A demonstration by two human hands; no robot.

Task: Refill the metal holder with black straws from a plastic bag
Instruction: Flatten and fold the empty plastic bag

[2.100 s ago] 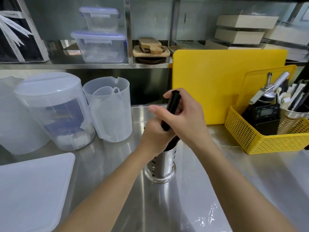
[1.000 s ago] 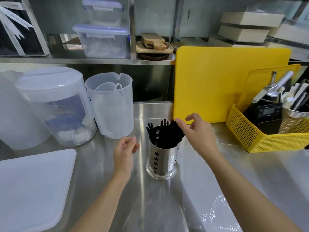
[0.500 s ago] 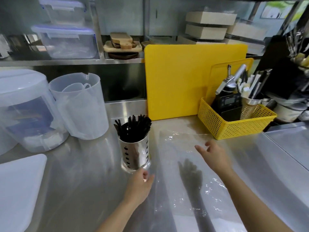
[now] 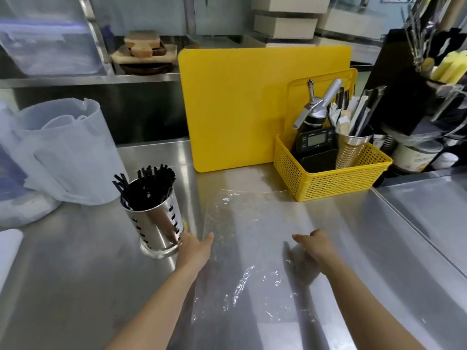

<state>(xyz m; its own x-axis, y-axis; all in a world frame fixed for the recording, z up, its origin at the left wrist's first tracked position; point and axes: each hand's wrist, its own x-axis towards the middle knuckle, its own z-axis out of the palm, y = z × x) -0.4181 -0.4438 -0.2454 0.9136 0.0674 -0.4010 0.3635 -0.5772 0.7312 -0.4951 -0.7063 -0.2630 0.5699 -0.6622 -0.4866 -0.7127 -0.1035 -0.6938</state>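
Note:
The perforated metal holder (image 4: 156,223) stands on the steel counter, left of centre, full of black straws (image 4: 146,188). My left hand (image 4: 194,248) reaches to its lower right side; the fingers touch the holder's base and the thumb points right over the bag's edge. A clear plastic bag (image 4: 247,238) lies flat and crinkled on the counter between my arms, with no straws showing in it. My right hand (image 4: 313,246) is at the bag's right edge, thumb stretched left. Its fingers bend down out of sight, so a grip on the bag cannot be made out.
A yellow cutting board (image 4: 240,109) leans at the back. A yellow basket (image 4: 333,178) with a scale, a dispenser and a utensil cup stands at the right. Translucent plastic jugs (image 4: 65,152) stand to the left, and a raised steel ledge (image 4: 417,210) runs along the right.
Both hands let go of the straws, which now stand in the holder. The view swung right. My left hand came to the holder's base and my right hand dropped onto the bag.

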